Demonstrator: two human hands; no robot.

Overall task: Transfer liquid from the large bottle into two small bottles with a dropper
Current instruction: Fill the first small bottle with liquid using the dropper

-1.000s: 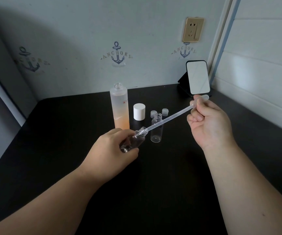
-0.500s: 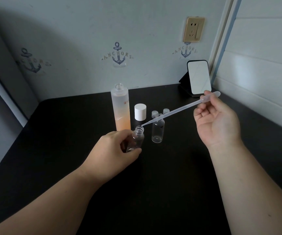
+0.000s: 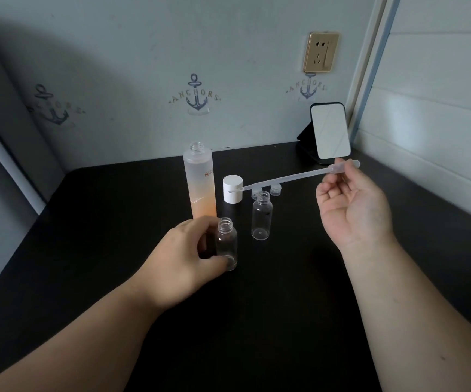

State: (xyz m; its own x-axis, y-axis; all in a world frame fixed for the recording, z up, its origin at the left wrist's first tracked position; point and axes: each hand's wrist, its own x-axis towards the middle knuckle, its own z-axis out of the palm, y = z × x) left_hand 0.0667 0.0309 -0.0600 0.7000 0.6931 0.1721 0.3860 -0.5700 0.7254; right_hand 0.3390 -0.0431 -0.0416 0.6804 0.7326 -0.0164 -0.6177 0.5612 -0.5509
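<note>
A tall frosted large bottle (image 3: 201,183) with orange liquid in its lower part stands uncapped on the black table (image 3: 285,306). My left hand (image 3: 185,260) grips a clear small bottle (image 3: 226,244), upright on the table in front of it. A second clear small bottle (image 3: 261,215) stands open to its right. My right hand (image 3: 351,206) pinches the bulb end of a clear plastic dropper (image 3: 293,178), held nearly level above the table. The dropper's tip points left, in front of the white cap (image 3: 233,189).
Two small clear caps (image 3: 267,190) lie behind the second small bottle. A small mirror on a black stand (image 3: 330,131) sits at the back right corner. Walls close in at the back and right, with a wall socket (image 3: 320,52) above.
The dropper tip left the mouth of the held small bottle and rose up and back toward the white cap. My left hand brought the small bottle from tilted to upright.
</note>
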